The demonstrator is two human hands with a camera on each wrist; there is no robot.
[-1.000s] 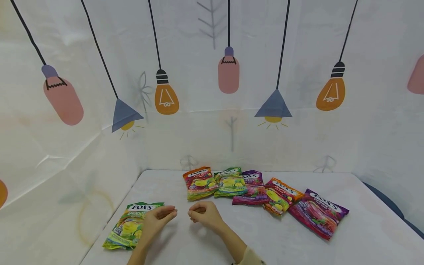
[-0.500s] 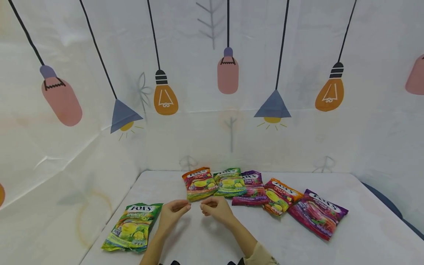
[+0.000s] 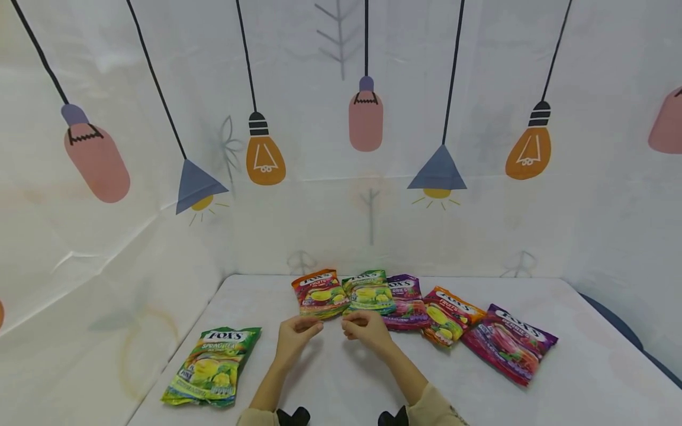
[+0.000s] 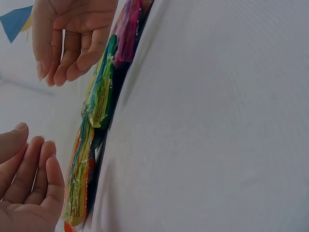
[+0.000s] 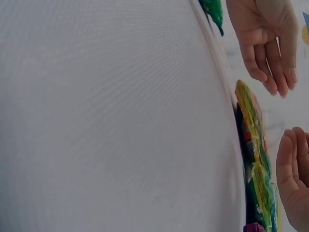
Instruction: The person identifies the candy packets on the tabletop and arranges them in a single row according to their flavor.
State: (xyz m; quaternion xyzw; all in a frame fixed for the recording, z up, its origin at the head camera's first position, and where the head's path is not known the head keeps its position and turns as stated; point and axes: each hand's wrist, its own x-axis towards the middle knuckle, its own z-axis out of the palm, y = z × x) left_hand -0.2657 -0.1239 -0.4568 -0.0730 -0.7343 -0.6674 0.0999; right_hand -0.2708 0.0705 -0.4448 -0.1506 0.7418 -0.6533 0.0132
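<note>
My left hand (image 3: pixel 295 340) hovers over the middle of the table, its fingers loosely bent and nothing in them. Facing it, a short gap away, is my right hand (image 3: pixel 370 332), equally bare. Both wrist views show the two palms turned toward each other with the fingers apart. Just beyond the hands lie an orange-red Fox's fruits candy bag (image 3: pixel 321 293) and a green Fox's spring tea candy bag (image 3: pixel 369 292). Farther right are a purple berries candy bag (image 3: pixel 407 302), another orange fruits bag (image 3: pixel 450 316) and a larger-looking purple berries bag (image 3: pixel 510 344).
Another green spring tea bag (image 3: pixel 213 367) lies alone near the table's left edge. A white cloth covers the table (image 3: pixel 533 402). Behind and to the left hangs a pale sheet (image 3: pixel 319 219) printed with lamps. Part of a dark blue curved object (image 3: pixel 613 319) shows past the right edge.
Both hands have moved rightward and slightly away from me, off the left green candy bag, which is now fully visible. The bags have stayed in place.
</note>
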